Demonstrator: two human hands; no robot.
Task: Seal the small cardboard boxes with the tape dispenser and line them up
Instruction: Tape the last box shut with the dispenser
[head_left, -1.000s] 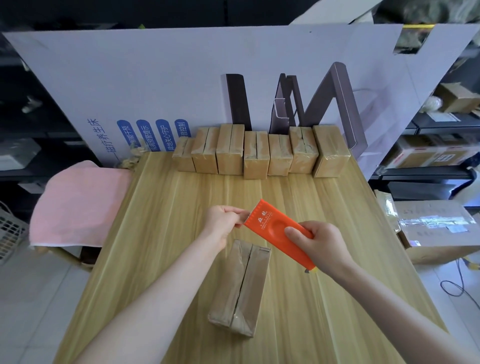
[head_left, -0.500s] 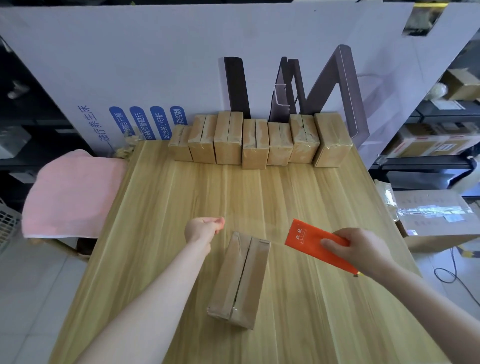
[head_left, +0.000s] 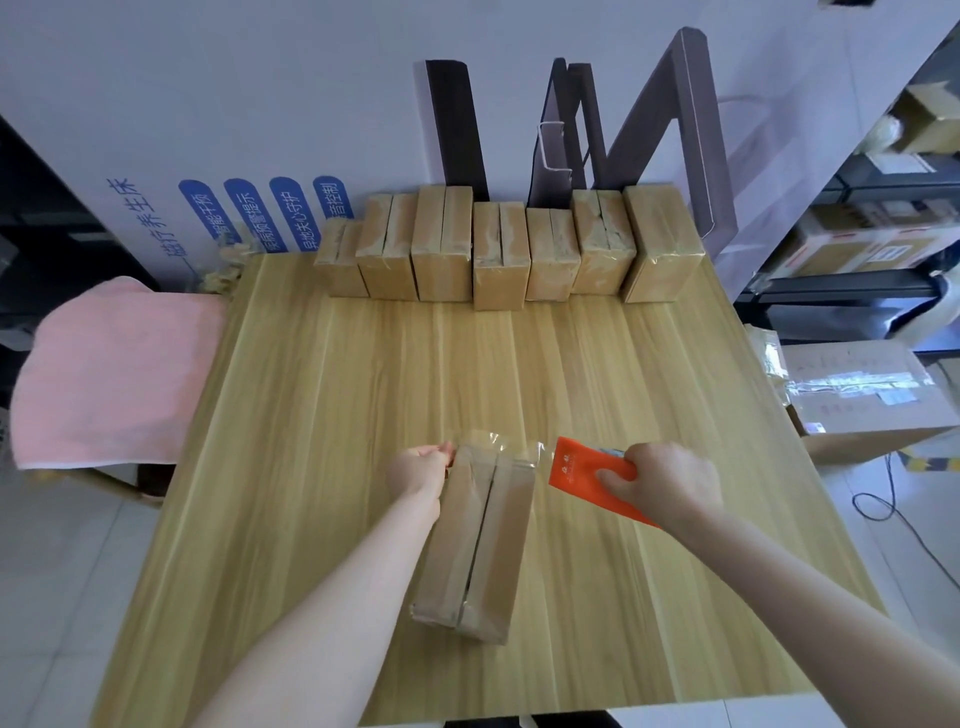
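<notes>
the small cardboard box (head_left: 483, 540) lies on its long side near the front middle of the wooden table (head_left: 311, 415), its centre seam facing up and running away from the person, skewed a little to the right. the left hand (head_left: 423, 465) sits at the box's far left corner with fingers curled, seemingly pinching the free end of the clear tape (head_left: 506, 448) against the cardboard, though the fingertips themselves are hidden. the right hand (head_left: 660, 483) wraps fingers and thumb round the orange tape dispenser (head_left: 579, 474), held just beside the far right corner with the film stretched across the box end between the two hands. the box looks light and fairly stiff, with glossy taped faces that may slide on the smooth wood, so it probably wants pinning by its corners or long edges rather than the top flaps, which could give along the seam. the tape is thin and prone to wrinkling, so it likely needs steady tension. there is broad bare tabletop between this box and the row of sealed boxes (head_left: 498, 249) standing against the white board (head_left: 260, 104) at the far edge. the row reaches close to the right table edge; a little room shows at its left end, near the pink towel (head_left: 114, 374) beside the table.
</notes>
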